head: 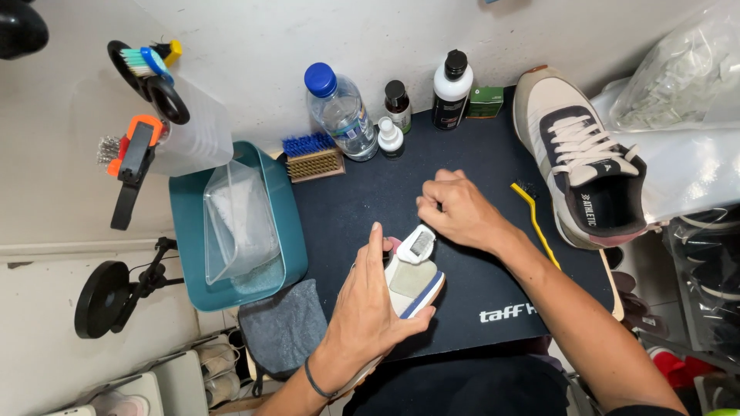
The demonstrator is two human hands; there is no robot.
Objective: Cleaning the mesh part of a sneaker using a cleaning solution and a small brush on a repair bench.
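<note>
My left hand (368,308) grips a white sneaker (412,281) with a blue-edged sole, holding it heel up over the near edge of the black work mat (354,200). My right hand (455,209) is closed on something small at the shoe's heel tab; what it pinches is hidden by the fingers. A second matching sneaker (578,166), white and dark navy with white laces, rests at the right edge of the mat.
A yellow-handled brush (536,216) lies beside my right wrist. At the mat's back stand a water bottle (339,112), two dark bottles (451,88), a small white bottle (390,137) and a blue-bristled brush (312,156). A teal tub (231,227) and grey cloth (285,323) sit left.
</note>
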